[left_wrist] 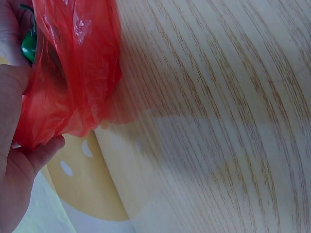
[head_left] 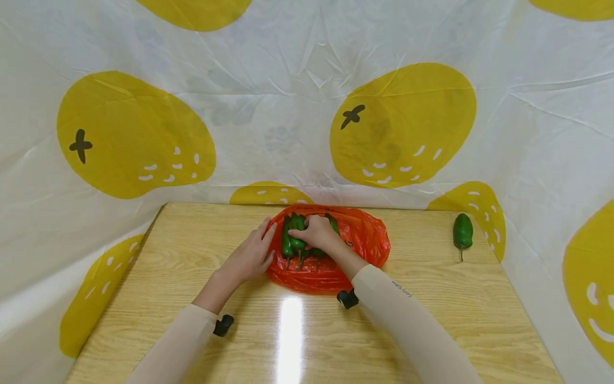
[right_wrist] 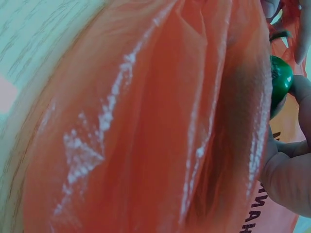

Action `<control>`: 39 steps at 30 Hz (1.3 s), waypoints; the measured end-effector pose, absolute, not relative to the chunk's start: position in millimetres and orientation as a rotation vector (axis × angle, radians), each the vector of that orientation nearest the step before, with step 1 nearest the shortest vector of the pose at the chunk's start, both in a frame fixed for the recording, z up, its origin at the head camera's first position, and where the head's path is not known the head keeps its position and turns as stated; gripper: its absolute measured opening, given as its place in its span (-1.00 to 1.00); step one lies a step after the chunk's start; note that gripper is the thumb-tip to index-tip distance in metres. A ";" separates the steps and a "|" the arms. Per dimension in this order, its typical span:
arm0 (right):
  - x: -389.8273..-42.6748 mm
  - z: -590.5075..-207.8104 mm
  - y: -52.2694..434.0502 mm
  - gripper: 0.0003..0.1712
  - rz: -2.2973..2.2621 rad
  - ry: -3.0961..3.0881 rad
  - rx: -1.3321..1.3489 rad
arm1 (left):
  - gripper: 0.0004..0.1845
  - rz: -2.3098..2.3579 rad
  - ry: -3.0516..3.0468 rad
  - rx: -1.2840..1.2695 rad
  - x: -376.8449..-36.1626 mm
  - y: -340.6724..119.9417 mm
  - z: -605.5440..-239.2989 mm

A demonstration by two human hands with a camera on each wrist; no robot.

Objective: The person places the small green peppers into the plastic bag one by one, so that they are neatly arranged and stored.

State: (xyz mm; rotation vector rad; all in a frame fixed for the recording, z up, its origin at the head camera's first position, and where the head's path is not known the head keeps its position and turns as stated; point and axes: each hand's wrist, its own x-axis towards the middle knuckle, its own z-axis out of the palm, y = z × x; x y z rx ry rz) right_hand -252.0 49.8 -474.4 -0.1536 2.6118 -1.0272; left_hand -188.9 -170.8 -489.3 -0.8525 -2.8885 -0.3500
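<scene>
Wooden tabletop (head_left: pixel 431 298), frame centre: red bag (head_left: pixel 364 240). Right hand (head_left: pixel 316 232) curled, gripping green peppers (head_left: pixel 292 240); left hand (head_left: pixel 249 258) flat, fingers straight, touching bag edge.

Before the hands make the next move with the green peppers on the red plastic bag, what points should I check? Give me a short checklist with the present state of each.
1. Right hand grips the bunch of green peppers: ok.
2. Left hand touches the left edge of the thin red plastic bag: ok.
3. Bag lies flat on the light wooden table: ok.
4. Every pepper gathered: not ok, a single green pepper lies apart near the right edge.
5. Bag opening position: cannot tell.
</scene>
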 end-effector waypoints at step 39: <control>-233.5 -458.6 72.1 -0.34 -1.224 2.519 -0.224 | -0.25 -0.366 -2.834 -0.851 -187.1 -172.2 -485.8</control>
